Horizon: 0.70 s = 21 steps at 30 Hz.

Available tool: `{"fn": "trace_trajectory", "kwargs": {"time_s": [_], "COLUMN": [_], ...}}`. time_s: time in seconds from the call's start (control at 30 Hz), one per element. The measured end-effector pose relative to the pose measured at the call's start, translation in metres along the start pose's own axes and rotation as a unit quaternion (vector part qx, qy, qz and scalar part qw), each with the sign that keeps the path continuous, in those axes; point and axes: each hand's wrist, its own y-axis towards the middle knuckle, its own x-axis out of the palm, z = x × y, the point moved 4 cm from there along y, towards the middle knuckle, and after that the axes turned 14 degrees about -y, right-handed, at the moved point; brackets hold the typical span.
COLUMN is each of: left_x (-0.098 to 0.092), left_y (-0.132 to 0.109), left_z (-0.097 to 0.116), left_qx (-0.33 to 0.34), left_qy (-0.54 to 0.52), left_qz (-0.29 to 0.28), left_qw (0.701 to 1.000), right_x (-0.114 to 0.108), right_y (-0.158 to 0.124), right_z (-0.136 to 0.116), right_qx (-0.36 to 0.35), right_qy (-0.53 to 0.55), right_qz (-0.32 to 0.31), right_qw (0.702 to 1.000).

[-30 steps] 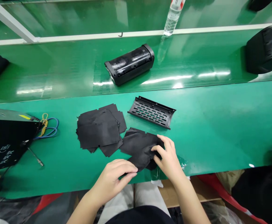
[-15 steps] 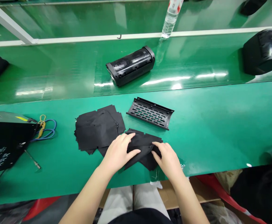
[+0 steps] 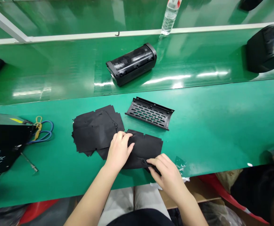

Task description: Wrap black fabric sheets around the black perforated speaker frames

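My left hand point(image 3: 119, 151) rests on the left part of a flexible black sheet point(image 3: 143, 149), its fingers over the sheet's edge. My right hand point(image 3: 166, 172) pinches the sheet's near edge, where a fold is turned up. Just left of the sheet lies a loose stack of similar black sheets point(image 3: 94, 129), partly under my left hand's fingers. Beyond the hands, a perforated black plastic speaker grille point(image 3: 150, 113) lies apart from the sheets, with its curved face up.
A black cylindrical speaker point(image 3: 131, 64) lies on a raised green shelf point(image 3: 198, 83), with a black housing point(image 3: 267, 48) at right and a water bottle point(image 3: 170, 17) behind. At left stands a black device point(image 3: 2, 141) with blue and yellow wires point(image 3: 41, 133).
My hands have moved apart. The left hand has shifted left, and the right has drawn back toward me. The black sheet, bunched before, now lies flatter and spread out.
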Motion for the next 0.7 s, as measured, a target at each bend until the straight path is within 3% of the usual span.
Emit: {"fn": "trace_trajectory", "kwargs": {"time_s": [0.13,0.27,0.33,0.43,0.57,0.63,0.7], "left_x": [-0.004,-0.007,-0.008,-0.01,-0.014,-0.016,-0.017], "left_y": [-0.002,-0.009,-0.016,-0.027,-0.034,-0.027,-0.017], "left_z": [0.007,0.01,0.011,0.015,0.014,0.009,0.0], "left_qx": [0.023,0.096,0.138,0.183,0.133,0.083,0.032], "left_qy": [0.019,0.017,-0.02,-0.1,-0.189,-0.202,-0.156], "left_qz": [0.02,0.042,0.028,-0.043,-0.103,-0.065,0.018], "left_qw": [0.999,0.994,0.99,0.977,0.968,0.974,0.987], "right_x": [0.001,0.001,0.003,0.01,0.016,0.017,0.016], "right_y": [-0.002,0.004,0.009,0.016,0.012,0.006,0.0], "right_z": [0.002,0.012,0.016,0.021,0.022,0.019,0.017], "right_qx": [0.007,0.034,0.028,0.005,-0.011,-0.016,-0.013], "right_qy": [0.001,-0.048,-0.085,-0.108,-0.069,-0.031,-0.003], "right_qz": [0.002,0.035,0.045,0.04,0.072,0.097,0.109], "right_qw": [1.0,0.998,0.995,0.993,0.995,0.995,0.994]}}
